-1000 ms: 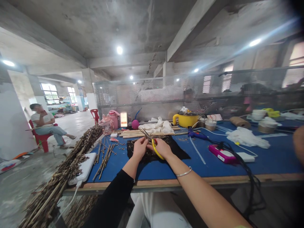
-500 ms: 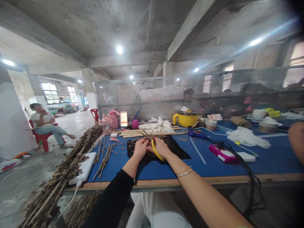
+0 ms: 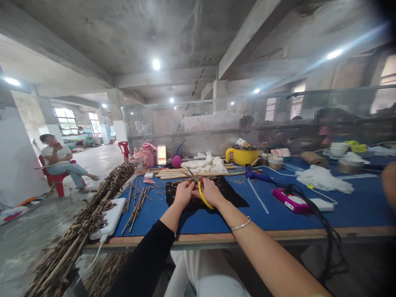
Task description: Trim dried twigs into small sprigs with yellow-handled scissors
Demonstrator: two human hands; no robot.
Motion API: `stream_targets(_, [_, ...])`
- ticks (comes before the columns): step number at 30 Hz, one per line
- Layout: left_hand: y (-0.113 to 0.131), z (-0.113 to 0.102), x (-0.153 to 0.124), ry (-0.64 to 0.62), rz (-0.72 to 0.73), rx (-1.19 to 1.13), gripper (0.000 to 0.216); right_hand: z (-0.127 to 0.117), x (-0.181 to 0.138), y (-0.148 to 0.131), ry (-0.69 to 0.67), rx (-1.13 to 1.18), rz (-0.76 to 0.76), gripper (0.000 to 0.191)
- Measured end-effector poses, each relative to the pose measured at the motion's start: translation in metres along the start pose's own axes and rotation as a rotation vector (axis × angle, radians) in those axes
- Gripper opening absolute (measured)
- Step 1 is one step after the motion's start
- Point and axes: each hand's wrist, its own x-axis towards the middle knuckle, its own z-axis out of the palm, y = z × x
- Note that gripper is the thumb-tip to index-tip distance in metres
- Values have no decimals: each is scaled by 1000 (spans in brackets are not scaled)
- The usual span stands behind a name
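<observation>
My right hand [image 3: 213,192] is closed on yellow-handled scissors [image 3: 201,193], whose blades point up and left. My left hand [image 3: 183,192], in a black sleeve, pinches something small right beside the blades; I cannot make out what. Both hands hover over a black cloth [image 3: 230,194] strewn with dark plant bits on the blue table [image 3: 355,206].
A long bundle of dry twigs [image 3: 83,222] lies along the table's left edge beside a white power bank [image 3: 111,211]. Wooden sticks [image 3: 173,175], white cloths [image 3: 321,178], a blue glue gun [image 3: 256,175], a pink device [image 3: 289,199] and a yellow pot [image 3: 243,156] stand behind. A person [image 3: 58,159] sits far left.
Both hands stay over the black cloth, drifting slightly. The scissors' handles have drawn a little closer to my left hand.
</observation>
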Motion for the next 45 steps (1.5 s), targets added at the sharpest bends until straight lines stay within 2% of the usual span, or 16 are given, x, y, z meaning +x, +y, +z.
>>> stream_targets(4, [1,1,-1,16,-37,29,31,0,1,0,-22,-9,11,56])
stream_targets(14, [-2,-1,1,-15,-7,4,24,0,0,-2,-50,-80,82,58])
stream_targets(25, [-2,-1,2,49,-75,103,23,4,4,2,-108,-37,111,56])
stream_targets(30, [0,-1,3,162,-149,106,26,2,14,-3,-153,2,136,53])
stream_targets(33, [1,-2,4,183,-177,90,27,0,17,-3,-169,3,153,53])
stream_targets(39, [-5,-2,7,200,-148,49,23,3,11,7,-135,-86,122,60])
stream_targets(45, [-6,-1,8,191,-111,-17,16,8,7,9,-116,34,44,57])
